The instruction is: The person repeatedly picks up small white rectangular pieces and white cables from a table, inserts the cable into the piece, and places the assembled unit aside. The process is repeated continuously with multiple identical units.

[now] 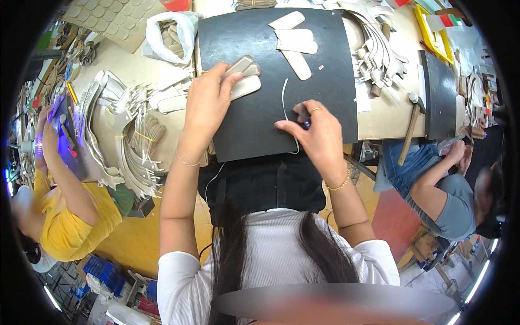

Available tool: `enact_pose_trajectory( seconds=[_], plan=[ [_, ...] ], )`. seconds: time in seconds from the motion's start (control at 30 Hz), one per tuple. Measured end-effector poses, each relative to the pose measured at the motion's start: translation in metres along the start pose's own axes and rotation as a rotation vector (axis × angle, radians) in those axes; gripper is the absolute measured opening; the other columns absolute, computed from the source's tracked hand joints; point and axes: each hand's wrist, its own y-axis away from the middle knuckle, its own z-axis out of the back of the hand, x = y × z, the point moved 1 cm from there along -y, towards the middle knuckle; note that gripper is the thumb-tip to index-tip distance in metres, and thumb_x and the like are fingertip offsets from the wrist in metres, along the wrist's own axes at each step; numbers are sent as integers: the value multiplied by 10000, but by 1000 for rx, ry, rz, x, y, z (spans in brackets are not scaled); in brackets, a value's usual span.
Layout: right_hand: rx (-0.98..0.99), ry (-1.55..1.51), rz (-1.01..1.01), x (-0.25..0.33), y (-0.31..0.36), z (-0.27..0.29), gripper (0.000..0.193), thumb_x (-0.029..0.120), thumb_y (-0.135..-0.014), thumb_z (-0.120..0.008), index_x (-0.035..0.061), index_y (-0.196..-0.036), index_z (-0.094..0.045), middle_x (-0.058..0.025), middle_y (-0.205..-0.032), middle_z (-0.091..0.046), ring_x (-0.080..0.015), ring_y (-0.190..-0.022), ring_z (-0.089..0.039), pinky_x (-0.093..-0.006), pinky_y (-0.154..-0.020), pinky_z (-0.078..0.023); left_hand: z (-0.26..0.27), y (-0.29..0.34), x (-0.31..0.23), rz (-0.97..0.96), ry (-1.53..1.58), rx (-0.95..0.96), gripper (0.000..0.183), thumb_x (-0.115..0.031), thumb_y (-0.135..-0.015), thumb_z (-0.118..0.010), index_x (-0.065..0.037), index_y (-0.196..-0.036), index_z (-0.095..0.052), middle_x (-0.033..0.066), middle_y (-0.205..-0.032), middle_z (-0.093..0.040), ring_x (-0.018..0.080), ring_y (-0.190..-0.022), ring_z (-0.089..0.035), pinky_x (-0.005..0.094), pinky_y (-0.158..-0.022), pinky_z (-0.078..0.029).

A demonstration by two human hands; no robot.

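My left hand [210, 96] is closed around a few flat, round-ended pale strips [246, 86], which fan out past my thumb over the black mat [244, 127]. The strips look like leather. Closer to the mat's right side, my right hand [320, 132] pinches a small dark object [304, 120] between thumb and fingers; its kind is mostly hidden. A thin white cord [284, 97] curves on the mat just left of that hand. Farther back, several similar cream strips [295, 42] lie spread out on the mat.
At left are a white bag [179, 40] of pieces, bundled curved strips [132, 146] and a sheet of round pads [111, 19]. Hanging strips [379, 54] and a hammer [413, 122] lie at right. Co-workers sit at both sides, one in a yellow shirt [81, 216].
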Motion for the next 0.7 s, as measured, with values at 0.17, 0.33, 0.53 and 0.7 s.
enact_pose_trajectory(
  seconds=[0.17,0.33,0.53,0.7],
  plan=[
    [23,-72,7,-3,-5,-8,206,158,-879,-797,-6,-984,-729,-93,-872,-711,-199,-722,-640,-328,-692,-522,18,14,-11,-143,47,-9,191,-170,-1004,-632,15,-963,-657,175,-910,-643,387,-840,-605,455,-760,-470],
    [-84,-222,-4,-16,-9,17,133,115,-904,-767,24,-1001,-759,-86,-850,-665,-195,-685,-598,-313,-657,-481,0,37,-4,-442,0,92,172,-137,-963,-696,34,-964,-680,134,-971,-611,270,-827,-596,363,-732,-483],
    [-168,-358,-3,-18,-8,17,117,96,-902,-782,6,-957,-732,-47,-832,-645,-131,-688,-555,-279,-645,-457,-35,43,0,-361,178,34,149,-130,-897,-755,11,-917,-710,116,-1093,-695,266,-922,-678,345,-740,-534],
    [-152,-498,-45,-20,-7,11,128,108,-942,-756,-3,-972,-700,-49,-840,-707,-95,-706,-597,-254,-662,-480,-21,52,-3,-427,28,230,133,-144,-859,-755,-20,-852,-705,171,-1395,-622,350,-1241,-576,372,-856,-544]
  ],
)
